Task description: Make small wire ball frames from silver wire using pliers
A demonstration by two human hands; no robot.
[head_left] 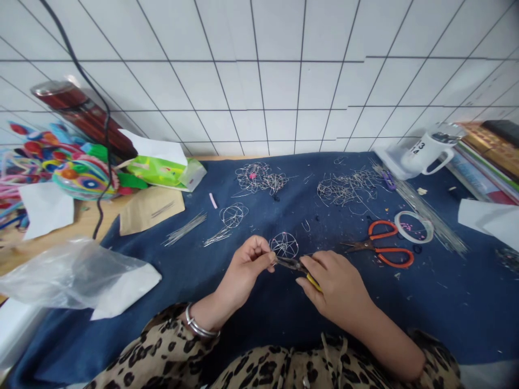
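Pliers with yellow grips are lying in a person's right hand at the center of the head camera's frame, the fingers wrapping round the handles and the metal nose pointing left. The left hand, a bangle circling its wrist, is pinching the near edge of a spoked wire circle, thumb and fingers meeting at the pliers' tip; the circle is showing just above. Orange-red scissors are resting at center right, beside a white ring enclosing pink beads. Farther back, a tangle of wire is lying on blue cloth covering the desk. A white mug is sitting at upper right.
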